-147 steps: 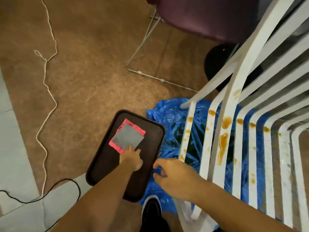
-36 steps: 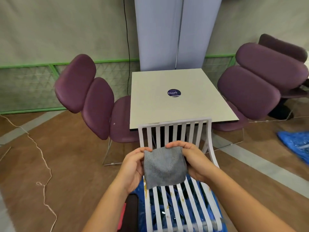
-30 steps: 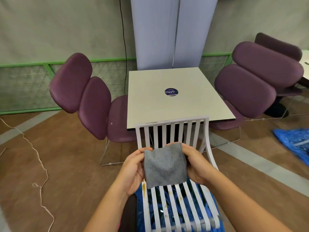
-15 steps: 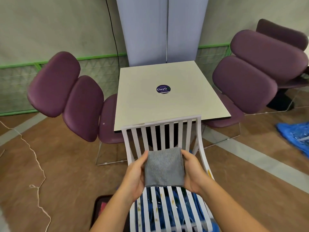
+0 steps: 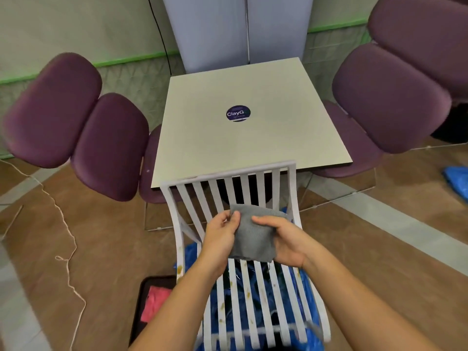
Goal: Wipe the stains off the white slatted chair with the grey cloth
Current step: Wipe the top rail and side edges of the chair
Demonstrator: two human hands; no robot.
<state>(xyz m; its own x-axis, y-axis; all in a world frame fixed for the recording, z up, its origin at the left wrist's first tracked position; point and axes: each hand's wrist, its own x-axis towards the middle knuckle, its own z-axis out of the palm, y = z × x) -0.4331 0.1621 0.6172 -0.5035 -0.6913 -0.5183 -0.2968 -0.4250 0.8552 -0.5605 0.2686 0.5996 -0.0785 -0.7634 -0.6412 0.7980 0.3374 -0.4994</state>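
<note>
The white slatted chair stands in front of me, its back against a table. Brown stains speckle its seat slats and a blob marks the left rail. Both hands hold the grey cloth above the seat. My left hand pinches the cloth's upper left corner between thumb and fingers. My right hand holds the right side, thumb lying across the front of the cloth.
Blue plastic sheet lies under the chair. A dark tray with a pink cloth sits on the floor at the lower left. A beige table, purple chairs on both sides and a white cord surround the spot.
My view has tilted down and closer to the chair. The cloth was held flat and taut; now it is bunched, my left hand gripping its corner, my right thumb across it.
</note>
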